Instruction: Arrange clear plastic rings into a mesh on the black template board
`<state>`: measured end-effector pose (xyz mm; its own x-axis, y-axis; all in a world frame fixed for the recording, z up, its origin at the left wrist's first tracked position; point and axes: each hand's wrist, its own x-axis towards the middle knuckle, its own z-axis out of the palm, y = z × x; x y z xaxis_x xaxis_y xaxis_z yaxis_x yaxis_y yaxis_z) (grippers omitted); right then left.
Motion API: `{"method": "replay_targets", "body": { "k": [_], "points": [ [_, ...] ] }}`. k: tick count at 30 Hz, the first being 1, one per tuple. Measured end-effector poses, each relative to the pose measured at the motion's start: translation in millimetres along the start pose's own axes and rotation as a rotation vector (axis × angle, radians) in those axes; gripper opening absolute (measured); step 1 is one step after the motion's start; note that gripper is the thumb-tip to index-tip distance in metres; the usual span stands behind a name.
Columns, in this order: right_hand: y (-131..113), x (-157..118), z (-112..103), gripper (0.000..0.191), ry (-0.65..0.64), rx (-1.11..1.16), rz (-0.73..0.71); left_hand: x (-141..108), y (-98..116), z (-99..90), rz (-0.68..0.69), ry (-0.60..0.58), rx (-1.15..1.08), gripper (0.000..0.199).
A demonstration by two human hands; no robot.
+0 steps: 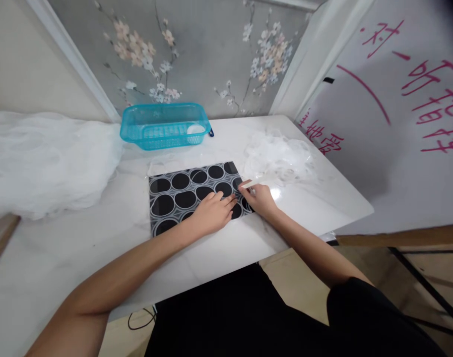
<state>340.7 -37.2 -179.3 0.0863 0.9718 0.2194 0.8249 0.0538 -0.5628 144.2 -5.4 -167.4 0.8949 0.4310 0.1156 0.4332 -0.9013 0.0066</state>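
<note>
A dark sheet with rows of black ovals outlined in pale grey lies flat on the white table. My left hand rests on its lower right part, palm down and fingers stretched out. At the sheet's right edge, my right hand grips a slim white pen-like tool between thumb and fingers. The tool's tip is too small to make out. Just beyond that hand lies a loose heap of thin translucent white material.
A blue plastic basket stands at the back, with a white round item in it. A large white translucent pile covers the table's left side. The marble-patterned tabletop ends at the right before a whiteboard with red writing.
</note>
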Motion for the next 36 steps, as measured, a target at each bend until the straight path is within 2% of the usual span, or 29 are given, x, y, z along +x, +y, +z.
{"method": "replay_targets", "body": {
  "k": [4,7,9,10,12,14,15,17,21,24,28,31,33,36],
  "points": [
    [-7.4,-11.7,7.3,0.024,-0.044,-0.286,-0.166,2.1,-2.8,-1.5,0.032,-0.011,0.003,0.042],
    [-3.4,10.4,-2.1,0.025,-0.050,-0.411,-0.146,3.8,-2.2,-3.6,0.054,-0.042,0.020,0.044],
    [4.5,41.9,-22.3,0.025,0.089,-0.412,-0.052,4.5,-0.9,-5.2,0.046,-0.054,0.020,0.044],
    [8.7,58.9,-35.7,0.024,0.209,-0.370,0.027,4.5,-0.6,-5.9,0.038,-0.054,0.015,0.043],
    [13.8,86.1,-62.8,0.024,0.486,-0.183,0.054,3.6,-1.3,-6.6,0.027,-0.051,-0.003,0.043],
    [12.2,95.3,-80.4,0.022,0.667,0.014,0.019,1.8,-4.2,-6.9,0.026,-0.054,-0.034,0.043],
    [8.9,92.2,-83.0,0.021,0.689,0.120,0.018,0.7,-6.4,-7.3,0.031,-0.060,-0.057,0.044],
    [0.0,74.1,-76.6,0.021,0.607,0.376,0.100,-1.6,-12.2,-9.3,0.040,-0.071,-0.117,0.045],
    [-12.6,25.6,-47.0,0.021,0.234,1.103,0.441,-6.0,-29.9,-22.9,0.038,-0.062,-0.222,0.044],
    [-15.1,5.4,-38.1,0.014,-0.002,1.443,0.633,-9.6,-48.0,-42.7,-0.048,-0.041,-0.325,0.043],
    [-26.0,-4.7,-41.8,0.006,-0.276,1.732,0.772,-15.0,-65.0,-70.7,-0.241,0.050,-0.475,0.042],
    [-43.0,-10.9,-44.8,0.003,-0.424,1.839,0.769,-18.4,-60.4,-84.3,-0.319,0.075,-0.650,0.041],
    [-55.3,-15.7,-46.2,0.003,-0.500,1.875,0.763,-20.4,-49.5,-90.6,-0.290,0.033,-0.785,0.044],
    [-71.4,-22.6,-49.4,0.008,-0.574,1.911,0.759,-24.0,-30.4,-100.0,-0.162,-0.089,-0.976,0.040]
  ]
}}
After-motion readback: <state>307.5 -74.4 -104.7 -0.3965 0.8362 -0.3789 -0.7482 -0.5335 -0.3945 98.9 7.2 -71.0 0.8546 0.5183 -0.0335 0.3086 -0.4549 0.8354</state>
